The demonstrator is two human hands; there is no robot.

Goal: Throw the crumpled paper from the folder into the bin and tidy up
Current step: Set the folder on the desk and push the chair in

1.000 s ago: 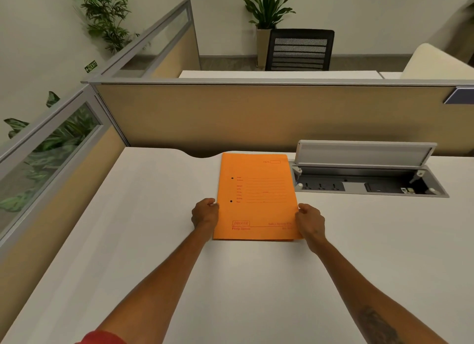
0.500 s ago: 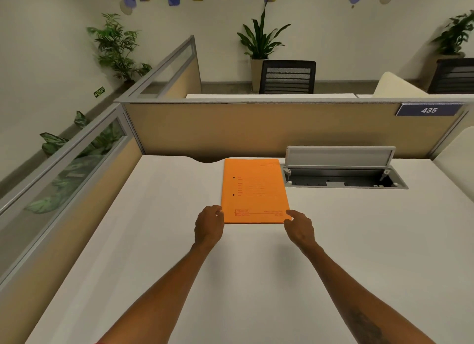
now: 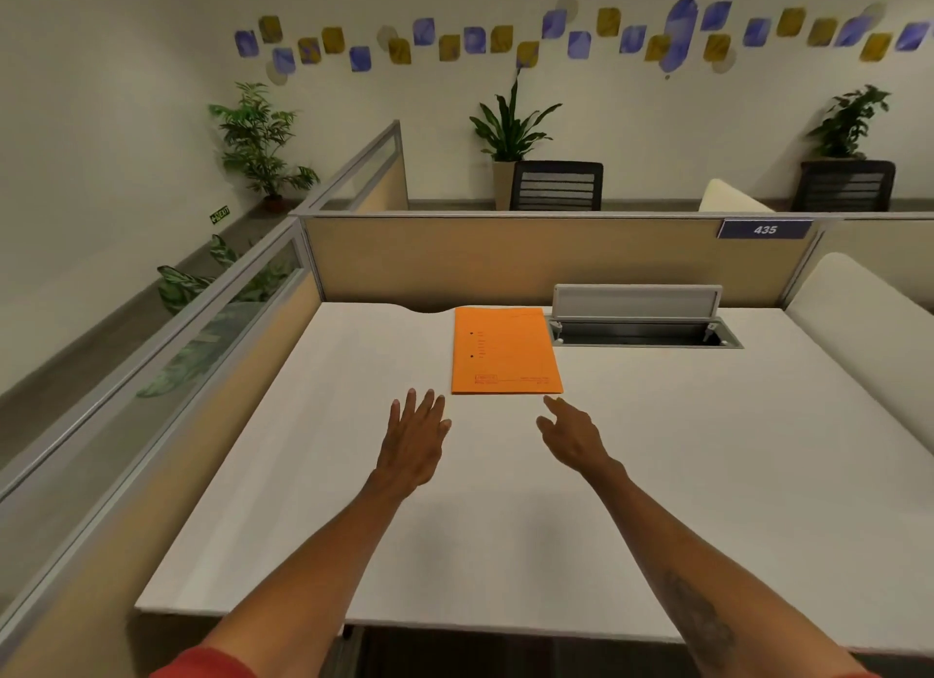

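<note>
**On the desk: folder closed, both hands free of it**

On the white desk (image 3: 354, 500), toward its far edge, the orange folder (image 3: 505, 351) lies flat and closed, cover up, its long side running away from the viewer. Two dark punch holes show near its left edge; red print along the bottom is too small to read. Its far right corner sits just beside the cable tray (image 3: 642, 335), whose grey lid stands raised.

Left hand (image 3: 415, 437): palm down, fingers spread wide and straight, holding nothing. It is near the folder's near left corner, apart from it. Cannot tell whether the palm touches the desk surface.

Right hand (image 3: 573, 437): loosely open, fingers extended toward the folder, empty. Fingertips come close to the folder's near right corner; no contact visible.

Crumpled paper: not visible. Bin: not visible.

Surroundings: tan partition (image 3: 505, 263) behind the desk carries a blue plate reading 435 (image 3: 764, 229). Glazed side partition (image 3: 151, 349) to the left. Beyond, a black mesh chair (image 3: 556, 186) and a potted plant (image 3: 510, 131) stand against the wall.
</note>
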